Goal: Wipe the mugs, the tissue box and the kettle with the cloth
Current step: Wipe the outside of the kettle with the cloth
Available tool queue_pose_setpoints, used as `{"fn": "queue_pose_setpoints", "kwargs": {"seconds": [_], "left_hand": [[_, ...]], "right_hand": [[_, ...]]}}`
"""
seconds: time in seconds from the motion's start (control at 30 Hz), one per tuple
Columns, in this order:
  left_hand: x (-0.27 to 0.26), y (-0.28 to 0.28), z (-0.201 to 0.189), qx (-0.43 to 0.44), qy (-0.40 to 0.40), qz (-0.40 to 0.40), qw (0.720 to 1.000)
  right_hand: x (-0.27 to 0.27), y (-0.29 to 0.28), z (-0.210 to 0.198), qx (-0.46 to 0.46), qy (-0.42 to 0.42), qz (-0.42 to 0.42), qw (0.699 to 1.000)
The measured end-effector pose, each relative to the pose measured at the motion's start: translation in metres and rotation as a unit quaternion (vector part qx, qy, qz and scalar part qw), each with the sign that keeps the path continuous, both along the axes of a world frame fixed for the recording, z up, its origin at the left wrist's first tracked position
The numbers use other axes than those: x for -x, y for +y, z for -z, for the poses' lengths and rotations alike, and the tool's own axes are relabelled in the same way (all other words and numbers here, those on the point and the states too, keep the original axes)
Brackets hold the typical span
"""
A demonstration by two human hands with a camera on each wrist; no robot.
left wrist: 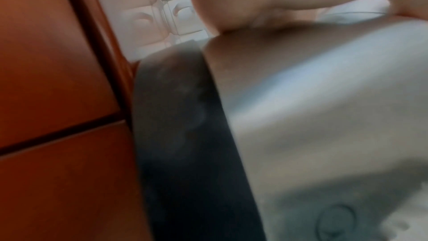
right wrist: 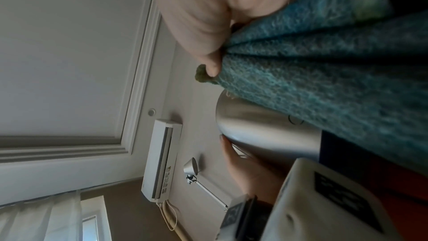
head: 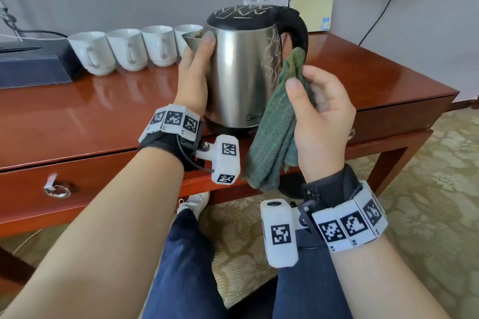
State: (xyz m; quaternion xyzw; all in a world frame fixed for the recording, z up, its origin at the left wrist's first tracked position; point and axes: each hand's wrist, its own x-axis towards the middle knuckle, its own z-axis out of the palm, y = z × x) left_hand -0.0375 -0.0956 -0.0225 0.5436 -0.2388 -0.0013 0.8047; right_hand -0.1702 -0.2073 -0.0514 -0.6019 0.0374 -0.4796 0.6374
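A steel kettle (head: 241,75) with a black lid and handle stands near the front edge of the wooden desk (head: 90,111). My left hand (head: 195,72) grips its left side below the spout, thumb on the steel. My right hand (head: 318,111) holds a folded green cloth (head: 274,127) against the kettle's right side, below the handle. Up close, the kettle body (left wrist: 324,116) and its black base fill the left wrist view. In the right wrist view the cloth (right wrist: 324,61) hangs over the kettle (right wrist: 261,135). Several white mugs (head: 127,49) line the back, beside a dark tissue box (head: 33,65).
A router and a small beige box (head: 312,13) sit behind the kettle with cables on the wall. A drawer with a ring pull (head: 57,190) is below the desk's front edge. My knees are under the desk, over patterned carpet.
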Motion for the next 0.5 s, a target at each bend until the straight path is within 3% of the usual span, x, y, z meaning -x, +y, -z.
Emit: {"fn": "queue_pose_setpoints", "kwargs": {"seconds": [0.07,0.17,0.23,0.27,0.3,0.37,0.43,0.5], "left_hand": [[-0.002,0.001,0.002,-0.011,0.021,-0.036,0.999],[0.006,0.007,0.004,-0.041,0.019,-0.17,0.984],[0.023,0.012,0.004,-0.02,-0.052,-0.259,0.964],[0.032,0.015,0.003,-0.009,-0.102,-0.266,0.959],[0.043,0.019,0.0,-0.017,-0.15,-0.235,0.96],[0.062,0.024,-0.003,-0.12,-0.21,-0.104,0.965],[0.073,0.024,0.002,-0.253,-0.213,0.035,0.943],[0.08,0.021,0.011,-0.322,-0.205,0.097,0.919]], "right_hand": [[0.003,0.001,0.0,-0.025,-0.002,-0.013,1.0],[0.008,0.001,-0.002,-0.077,-0.005,-0.034,0.996],[0.012,0.001,-0.003,-0.124,-0.008,-0.064,0.99],[0.014,0.001,-0.002,-0.147,-0.007,-0.082,0.986],[0.016,0.001,-0.001,-0.167,-0.003,-0.099,0.981],[0.019,0.002,0.003,-0.197,0.006,-0.118,0.973],[0.022,0.003,0.007,-0.217,0.01,-0.123,0.968],[0.023,0.002,0.01,-0.23,0.009,-0.124,0.965]]}}
